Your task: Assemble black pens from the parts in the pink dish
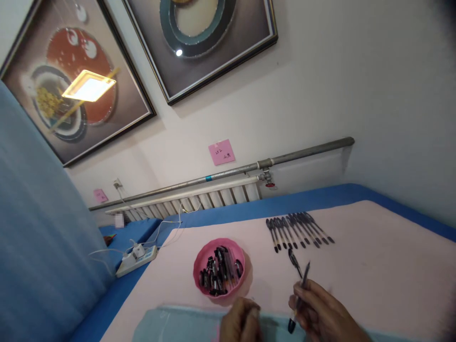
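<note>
In the head view my right hand [320, 308] pinches a clear-barrelled pen [302, 287] in a slanted position. Its narrow end points up and its black end hangs below my fingers. Just beyond the fingers is another pen with a black clip [293, 260]; whether it lies on the table or touches my hand I cannot tell. My left hand [241, 320] is closed at the bottom edge, its fingers curled; what they hold, if anything, is hidden. A pink scalloped bowl [196, 280] in front of it contains many black pen parts [219, 270].
Several black pens [295, 230] lie side by side in a row on the pink cloth [384, 266]. A light blue fabric [171, 325] is along the near edge. To the left are a white power strip [137, 261] with cords and a blue curtain [42, 228].
</note>
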The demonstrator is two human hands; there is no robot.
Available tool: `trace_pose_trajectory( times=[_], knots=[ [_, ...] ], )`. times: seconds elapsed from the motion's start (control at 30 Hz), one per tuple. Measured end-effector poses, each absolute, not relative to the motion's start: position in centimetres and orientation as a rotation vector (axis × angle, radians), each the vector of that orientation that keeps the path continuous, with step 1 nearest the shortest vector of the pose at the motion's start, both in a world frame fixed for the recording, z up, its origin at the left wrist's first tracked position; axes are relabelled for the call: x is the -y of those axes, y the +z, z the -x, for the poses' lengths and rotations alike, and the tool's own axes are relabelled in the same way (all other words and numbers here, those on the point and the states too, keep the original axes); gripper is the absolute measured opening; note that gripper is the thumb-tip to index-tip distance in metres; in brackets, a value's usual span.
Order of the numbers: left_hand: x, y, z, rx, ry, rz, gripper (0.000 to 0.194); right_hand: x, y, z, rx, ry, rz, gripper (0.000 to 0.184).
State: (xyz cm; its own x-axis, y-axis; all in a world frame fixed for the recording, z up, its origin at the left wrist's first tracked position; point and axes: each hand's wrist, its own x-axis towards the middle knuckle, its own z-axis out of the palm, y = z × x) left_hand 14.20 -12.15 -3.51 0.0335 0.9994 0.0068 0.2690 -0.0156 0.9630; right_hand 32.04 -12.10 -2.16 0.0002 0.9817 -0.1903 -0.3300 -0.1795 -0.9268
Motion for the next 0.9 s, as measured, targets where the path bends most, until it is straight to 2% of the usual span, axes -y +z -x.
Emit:
trace_pose_trajectory(
  times=[0.1, 0.3, 0.43, 0.67, 0.9],
  knots=[
    [10.7, -1.6, -9.6, -1.642, 1.165, -1.47, 0.032, 12.2, -2.0, -32.0, 0.871, 1.476, 1.147, 0.034],
    [8.5, 0.2, -3.0, -2.056, 1.1, -1.673, 0.028, 12.6, -0.9, -32.0, 0.894, 1.419, 1.236, 0.035],
    [7.2, -0.6, -2.5, -2.127, 1.044, -1.764, 0.028, 12.5, -0.5, -32.2, 0.89, 1.462, 1.271, 0.033],
    [6.7, -2.8, -3.2, -2.116, 1.276, -1.738, 0.029, 12.7, -1.1, -32.1, 0.943, 1.458, 1.205, 0.038],
    [6.9, -3.9, -3.3, -2.092, 1.325, -1.659, 0.028, 12.5, -1.8, -32.2, 1.035, 1.511, 1.17, 0.038]
  ],
)
